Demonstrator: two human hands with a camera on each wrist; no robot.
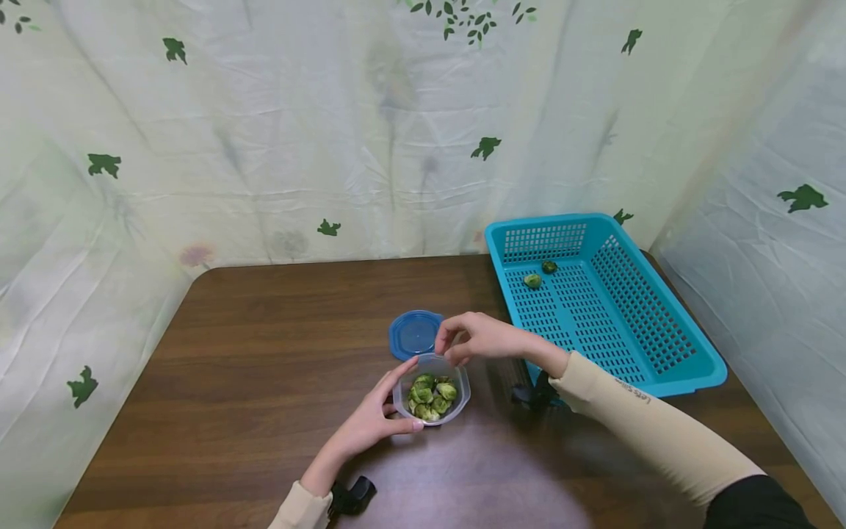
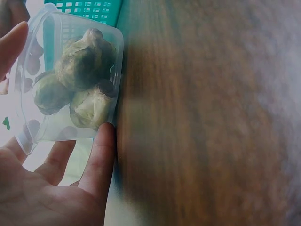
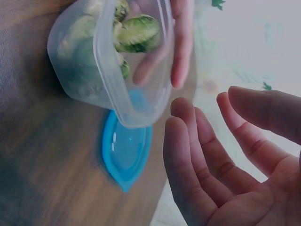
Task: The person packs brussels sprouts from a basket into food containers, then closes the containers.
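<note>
A clear plastic container (image 1: 465, 389) with several Brussels sprouts (image 1: 432, 397) in it stands on the table. My left hand (image 1: 370, 422) grips its left side, thumb on the near rim and fingers along the far and left wall. Over the container's far right rim hovers my right hand (image 1: 479, 338), fingers loosely bent and nothing between them. In the right wrist view the right fingertips (image 3: 176, 134) are apart from the container. A blue lid (image 1: 413, 334) lies flat on the table just behind the container.
A turquoise plastic basket (image 1: 661, 308) sits at the table's right side, under part of the right forearm. Two Brussels sprouts (image 1: 532, 281) lie at its far left. The brown wooden table (image 1: 264, 353) ends at a patterned curtain (image 1: 297, 147).
</note>
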